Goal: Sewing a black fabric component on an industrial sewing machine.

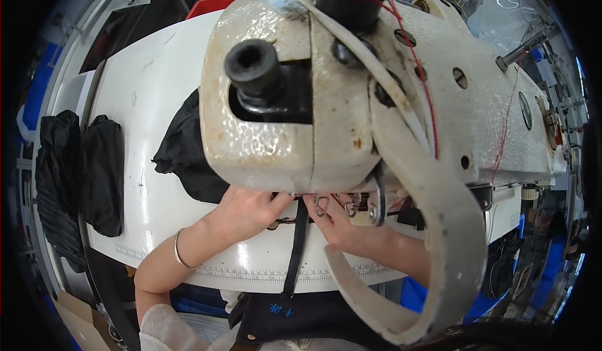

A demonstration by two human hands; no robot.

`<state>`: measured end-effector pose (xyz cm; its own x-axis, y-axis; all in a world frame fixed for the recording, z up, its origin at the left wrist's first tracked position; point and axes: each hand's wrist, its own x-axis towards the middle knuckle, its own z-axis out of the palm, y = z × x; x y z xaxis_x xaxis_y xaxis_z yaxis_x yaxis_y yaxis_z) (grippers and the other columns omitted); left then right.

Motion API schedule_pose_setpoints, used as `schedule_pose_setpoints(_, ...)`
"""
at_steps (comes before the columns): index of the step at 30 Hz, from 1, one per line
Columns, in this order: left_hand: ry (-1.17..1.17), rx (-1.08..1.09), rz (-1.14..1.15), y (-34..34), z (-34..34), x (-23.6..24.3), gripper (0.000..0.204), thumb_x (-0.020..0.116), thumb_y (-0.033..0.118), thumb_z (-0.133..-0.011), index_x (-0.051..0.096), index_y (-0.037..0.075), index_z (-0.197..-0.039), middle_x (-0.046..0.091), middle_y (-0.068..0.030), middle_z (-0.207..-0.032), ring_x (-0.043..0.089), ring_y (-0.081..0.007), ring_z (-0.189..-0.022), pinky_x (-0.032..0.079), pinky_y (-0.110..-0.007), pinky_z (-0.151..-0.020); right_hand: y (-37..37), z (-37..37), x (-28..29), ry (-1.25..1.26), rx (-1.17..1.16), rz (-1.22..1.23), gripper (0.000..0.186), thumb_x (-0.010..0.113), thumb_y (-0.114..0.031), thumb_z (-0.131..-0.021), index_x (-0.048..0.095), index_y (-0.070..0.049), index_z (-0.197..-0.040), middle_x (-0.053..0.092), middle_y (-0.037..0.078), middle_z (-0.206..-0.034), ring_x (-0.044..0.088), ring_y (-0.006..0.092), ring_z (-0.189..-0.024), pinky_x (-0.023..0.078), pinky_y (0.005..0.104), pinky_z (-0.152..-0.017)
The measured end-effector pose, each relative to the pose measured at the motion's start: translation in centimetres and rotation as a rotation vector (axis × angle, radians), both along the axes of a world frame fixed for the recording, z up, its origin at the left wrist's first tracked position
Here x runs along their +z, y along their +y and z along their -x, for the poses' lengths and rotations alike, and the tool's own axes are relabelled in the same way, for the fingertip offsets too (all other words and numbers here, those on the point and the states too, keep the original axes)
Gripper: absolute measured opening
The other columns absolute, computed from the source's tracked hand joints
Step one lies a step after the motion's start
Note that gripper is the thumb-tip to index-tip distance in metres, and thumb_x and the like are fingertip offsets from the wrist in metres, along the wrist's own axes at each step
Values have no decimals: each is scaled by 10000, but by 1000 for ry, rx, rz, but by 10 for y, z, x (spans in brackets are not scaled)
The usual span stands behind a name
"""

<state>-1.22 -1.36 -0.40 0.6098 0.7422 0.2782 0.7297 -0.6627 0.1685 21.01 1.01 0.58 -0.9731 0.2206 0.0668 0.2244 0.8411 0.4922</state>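
Both my hands are at the front of a cream sewing machine [257,153], under its head. My left hand [251,213] is closed at the edge of a piece of black fabric [188,153], its fingertips partly hidden by the machine. Fingers stretched forward and slightly apart, my right hand [338,225] lies flat beside the needle area, behind wire thread guides. Between the hands a narrow black strip [296,251], like zipper tape, runs down over the table's front edge toward my lap. The needle and presser foot are hidden.
Black folded cloth pieces [103,175] lie at the left edge of the white sewing table [147,100]. A large curved cream lever [458,244] hangs in front on the right. Red thread [423,91] runs down the machine. A cardboard box [81,323] stands low at left.
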Motion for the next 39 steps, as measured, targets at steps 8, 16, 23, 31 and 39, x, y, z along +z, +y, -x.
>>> schedule_pose_setpoints(8,-192,24,-46,1,-2,-7,256,616,41,-599,660,14,-850,622,-126,-860,618,-305,-796,502,-412,-702,15,0,-11,54,187,-407,362,579,-191,-793,647,-34,-1112,574,50,-911,539,144,-871,470,289,-701)
schedule_pose_setpoints(16,-240,71,20,11,-5,-1,217,657,-5,-607,676,20,-822,630,-135,-837,616,-331,-792,497,-425,-702,16,-5,5,461,-287,941,283,551,-158,-837,640,-72,-1091,589,75,-1103,544,183,-1062,488,289,-754)
schedule_pose_setpoints(23,-242,73,-17,15,-7,-5,221,672,-3,-588,683,21,-808,641,-140,-863,617,-334,-802,494,-434,-719,13,-6,-29,750,-186,874,137,618,-131,-767,655,-53,-874,634,95,-1009,602,215,-948,497,309,-645)
schedule_pose_setpoints(31,-193,40,10,13,-9,18,238,709,39,-629,658,18,-860,618,-128,-917,592,-331,-865,472,-422,-741,23,-20,-72,521,-76,367,170,648,-58,-600,647,-73,-769,515,19,-717,535,168,-680,450,312,-517)
schedule_pose_setpoints(39,-185,94,40,-9,-13,19,123,654,18,-688,584,2,-787,530,-98,-768,580,-235,-745,445,-332,-569,14,8,-6,367,274,-27,148,614,-95,-676,654,-45,-809,594,64,-813,586,193,-774,502,303,-634)
